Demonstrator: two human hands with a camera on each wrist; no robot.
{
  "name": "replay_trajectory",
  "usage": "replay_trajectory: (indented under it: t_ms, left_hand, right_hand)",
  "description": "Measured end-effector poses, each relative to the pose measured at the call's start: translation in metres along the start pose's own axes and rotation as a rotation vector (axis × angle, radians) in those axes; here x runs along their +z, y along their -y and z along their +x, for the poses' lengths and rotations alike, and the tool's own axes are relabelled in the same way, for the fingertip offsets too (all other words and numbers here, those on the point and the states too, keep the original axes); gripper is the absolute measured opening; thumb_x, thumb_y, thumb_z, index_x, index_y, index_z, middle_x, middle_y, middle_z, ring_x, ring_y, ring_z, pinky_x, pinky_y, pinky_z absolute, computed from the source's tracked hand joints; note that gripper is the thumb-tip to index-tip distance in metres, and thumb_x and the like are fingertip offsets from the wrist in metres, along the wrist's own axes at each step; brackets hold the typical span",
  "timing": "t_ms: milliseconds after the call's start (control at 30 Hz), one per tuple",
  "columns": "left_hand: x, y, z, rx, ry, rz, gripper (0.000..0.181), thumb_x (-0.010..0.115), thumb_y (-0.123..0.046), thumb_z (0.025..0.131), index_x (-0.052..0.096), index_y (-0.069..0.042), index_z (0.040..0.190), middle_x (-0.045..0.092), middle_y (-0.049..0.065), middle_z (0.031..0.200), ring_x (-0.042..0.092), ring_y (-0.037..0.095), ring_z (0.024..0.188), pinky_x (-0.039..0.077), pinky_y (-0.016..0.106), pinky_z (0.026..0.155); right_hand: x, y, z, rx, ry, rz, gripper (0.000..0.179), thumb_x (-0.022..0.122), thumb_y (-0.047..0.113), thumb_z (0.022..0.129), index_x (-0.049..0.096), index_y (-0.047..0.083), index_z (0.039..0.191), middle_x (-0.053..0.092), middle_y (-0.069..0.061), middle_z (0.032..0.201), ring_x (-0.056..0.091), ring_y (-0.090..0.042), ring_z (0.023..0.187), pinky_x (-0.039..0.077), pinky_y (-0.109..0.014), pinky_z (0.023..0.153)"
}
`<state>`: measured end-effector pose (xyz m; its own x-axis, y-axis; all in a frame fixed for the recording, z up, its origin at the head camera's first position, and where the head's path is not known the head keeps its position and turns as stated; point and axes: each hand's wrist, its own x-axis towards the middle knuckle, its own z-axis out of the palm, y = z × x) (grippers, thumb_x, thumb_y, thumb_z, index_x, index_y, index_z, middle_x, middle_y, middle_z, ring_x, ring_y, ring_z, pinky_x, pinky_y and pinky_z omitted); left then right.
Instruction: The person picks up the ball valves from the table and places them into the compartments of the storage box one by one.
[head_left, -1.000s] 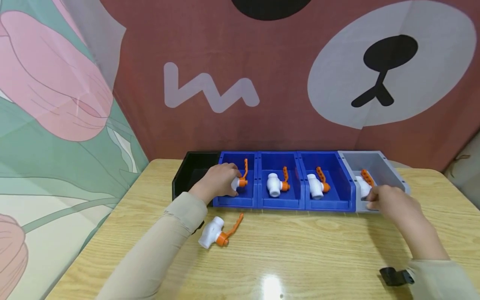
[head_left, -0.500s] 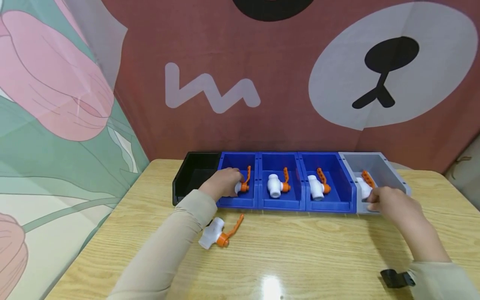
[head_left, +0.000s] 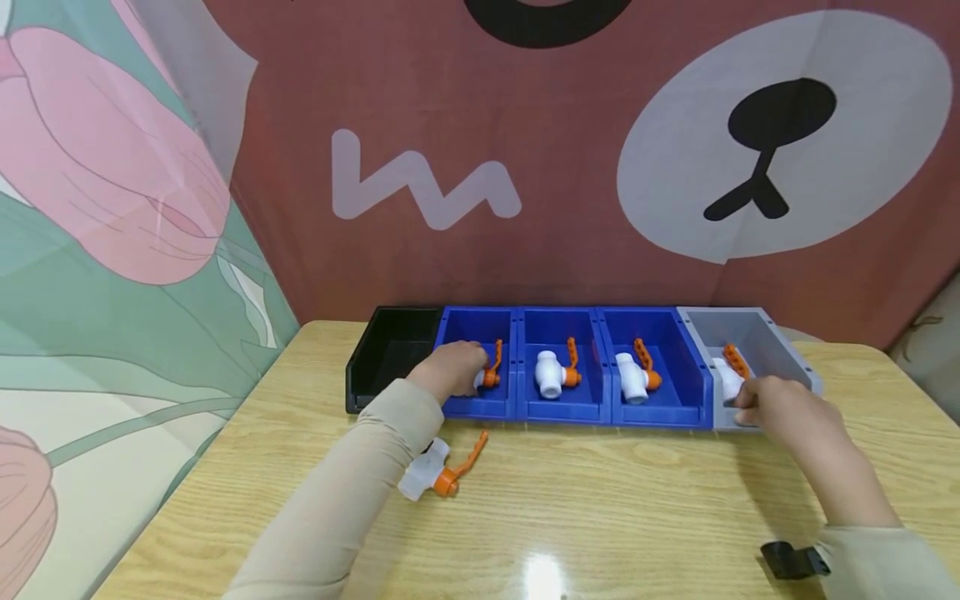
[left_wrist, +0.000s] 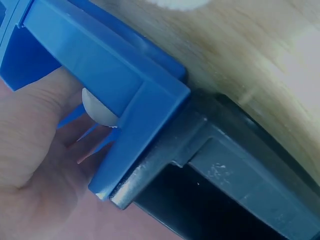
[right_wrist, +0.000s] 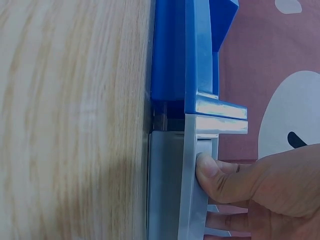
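Observation:
My left hand (head_left: pixel 452 368) reaches into the leftmost blue bin (head_left: pixel 480 408) and holds a white ball valve with an orange handle (head_left: pixel 492 378). In the left wrist view, the valve's white end (left_wrist: pixel 99 109) shows between thumb and fingers behind the bin's front wall; the rest is hidden. At the grey bin (head_left: pixel 787 342), my right hand (head_left: pixel 795 412) grips the front rim, thumb outside and fingers inside, as the right wrist view shows. Close to those fingers, inside the grey bin, lies another ball valve (head_left: pixel 729 379).
Two more ball valves sit in the middle blue bin (head_left: pixel 550 375) and the right blue bin (head_left: pixel 633 379). A black bin (head_left: pixel 397 346) stands at the row's left end. One loose ball valve (head_left: pixel 422 472) lies on the wooden table (head_left: pixel 600 500), partly behind my left sleeve.
My left hand has moved slightly right and lower into the leftmost blue bin, its valve shifting with it. The left sleeve now covers more of the loose valve. My right hand stays put.

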<state>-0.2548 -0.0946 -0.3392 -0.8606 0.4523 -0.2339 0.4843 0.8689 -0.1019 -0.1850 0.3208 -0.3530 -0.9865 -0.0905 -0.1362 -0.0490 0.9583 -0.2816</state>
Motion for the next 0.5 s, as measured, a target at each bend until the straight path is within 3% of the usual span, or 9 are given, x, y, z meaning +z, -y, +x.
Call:
replay_trajectory:
  t_ms: [267, 500]
  left_hand:
    - [0.001, 0.001, -0.004, 0.009, -0.039, 0.008, 0.026, 0.08, -0.023, 0.086, 0.073, -0.016, 0.11, 0.065, 0.005, 0.111, 0.062, 0.023, 0.103, 0.051, 0.038, 0.092]
    - [-0.013, -0.001, -0.017, 0.037, -0.105, 0.011, 0.029, 0.07, -0.028, 0.094, 0.072, -0.015, 0.12, 0.066, 0.005, 0.114, 0.061, 0.024, 0.106, 0.052, 0.041, 0.092]
  right_hand:
    - [0.001, 0.0, 0.001, -0.008, -0.01, -0.009, 0.011, 0.074, 0.012, 0.088, 0.067, 0.003, 0.091, 0.066, -0.013, 0.085, 0.06, -0.035, 0.081, 0.047, -0.052, 0.058]
    - [0.001, 0.001, 0.001, -0.002, -0.006, -0.008, 0.012, 0.074, 0.012, 0.089, 0.067, 0.002, 0.092, 0.066, -0.013, 0.086, 0.059, -0.033, 0.08, 0.047, -0.053, 0.059]
